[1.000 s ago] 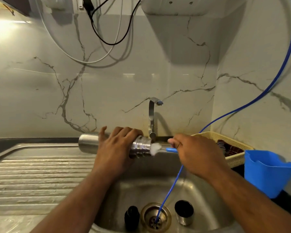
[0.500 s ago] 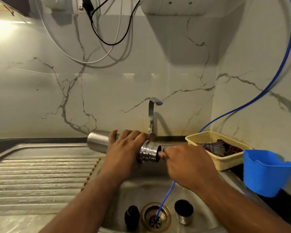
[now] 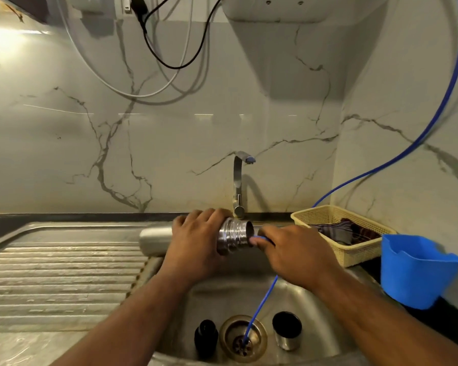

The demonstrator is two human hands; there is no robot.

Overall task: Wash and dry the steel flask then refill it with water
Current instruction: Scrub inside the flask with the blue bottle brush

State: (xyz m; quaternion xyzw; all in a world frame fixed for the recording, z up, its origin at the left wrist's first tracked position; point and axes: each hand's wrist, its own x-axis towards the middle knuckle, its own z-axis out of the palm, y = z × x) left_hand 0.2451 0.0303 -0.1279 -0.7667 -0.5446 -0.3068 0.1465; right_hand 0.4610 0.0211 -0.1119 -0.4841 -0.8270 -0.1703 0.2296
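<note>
Flask: steel flask (image 3: 233,237) horizontal, held over rear of sink (image 3: 323,307), just below tap (image 3: 238,180); open mouth faces R, base end over drainboard (image 3: 64,273) edge.
L hand (image 3: 196,244): wrapped round flask body next to threaded neck, fingers curled over top.
R hand (image 3: 296,256): at the mouth, fingers pinching blue handle (image 3: 262,238); its front end is inside the flask, head not vis.
Sink floor, L to R: black stopper (image 3: 206,339), drain (image 3: 228,328), steel cup (image 3: 287,331); thin blue tube (image 3: 262,299) runs into drain.
R of sink: yellow basket (image 3: 354,253) w/ dark cloth (image 3: 336,231); blue plastic tub (image 3: 418,270) on bench (image 3: 428,323).
</note>
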